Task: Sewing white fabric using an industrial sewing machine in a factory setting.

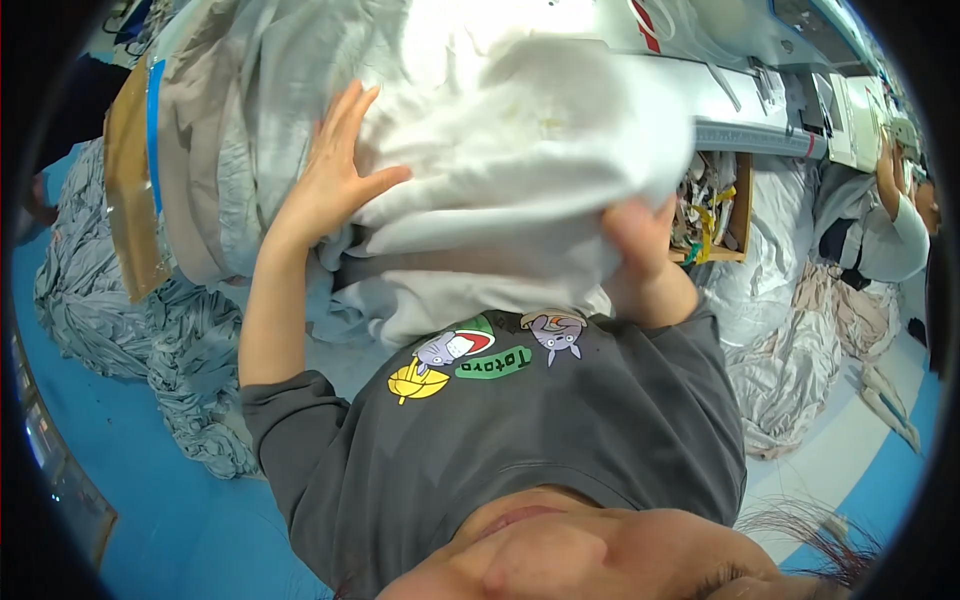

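A large white cloth (480, 200) lies bunched and folded across the work surface in front of me. My left hand (340, 165) rests on its left part, fingers spread and thumb held apart. At the cloth's right edge, my right hand (640, 235) grips the fabric; it is smeared by motion, and its fingers are partly hidden by the cloth. The cloth's right side is raised and blurred. Layers of grey and beige fabric (205, 150) hang over the surface to the left.
A sewing machine (740, 90) stands at the upper right. Below it, an open wooden drawer (742, 215) holds scraps and ribbons. Heaped grey cloth (190, 370) lies on the blue floor at left, pale cloth (775, 340) at right. Another person (885, 240) works at far right.
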A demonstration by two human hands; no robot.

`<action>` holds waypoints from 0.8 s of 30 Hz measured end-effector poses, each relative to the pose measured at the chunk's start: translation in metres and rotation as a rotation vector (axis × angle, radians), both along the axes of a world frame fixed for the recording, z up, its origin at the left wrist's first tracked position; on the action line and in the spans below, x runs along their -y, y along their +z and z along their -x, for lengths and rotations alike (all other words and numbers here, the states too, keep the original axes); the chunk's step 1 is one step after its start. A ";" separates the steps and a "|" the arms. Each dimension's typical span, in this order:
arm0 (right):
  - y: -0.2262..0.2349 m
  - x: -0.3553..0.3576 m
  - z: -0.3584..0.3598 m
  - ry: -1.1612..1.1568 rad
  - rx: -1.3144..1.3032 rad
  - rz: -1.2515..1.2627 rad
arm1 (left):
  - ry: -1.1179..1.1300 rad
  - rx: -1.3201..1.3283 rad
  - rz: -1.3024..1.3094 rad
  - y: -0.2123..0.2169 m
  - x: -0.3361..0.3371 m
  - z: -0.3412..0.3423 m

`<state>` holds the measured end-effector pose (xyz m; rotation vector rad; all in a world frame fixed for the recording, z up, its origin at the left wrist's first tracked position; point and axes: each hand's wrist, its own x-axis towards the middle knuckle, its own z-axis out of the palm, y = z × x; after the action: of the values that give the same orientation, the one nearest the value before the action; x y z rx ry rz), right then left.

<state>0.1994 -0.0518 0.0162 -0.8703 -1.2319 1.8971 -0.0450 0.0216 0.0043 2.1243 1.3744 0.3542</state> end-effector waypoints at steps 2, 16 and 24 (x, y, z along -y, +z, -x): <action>0.036 0.006 -0.015 0.260 0.092 -0.068 | 0.076 -0.076 -0.269 -0.034 -0.025 0.050; -0.107 0.083 -0.007 0.342 0.362 -0.438 | -0.126 0.122 -0.499 -0.006 0.050 -0.060; -0.155 -0.007 -0.057 -0.518 0.274 0.013 | 0.117 0.295 -0.208 -0.022 0.045 -0.050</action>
<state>0.2568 -0.0443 -0.1391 -1.3421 -1.0164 1.4042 0.0054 -0.0237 -0.0173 2.0548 1.3362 0.8551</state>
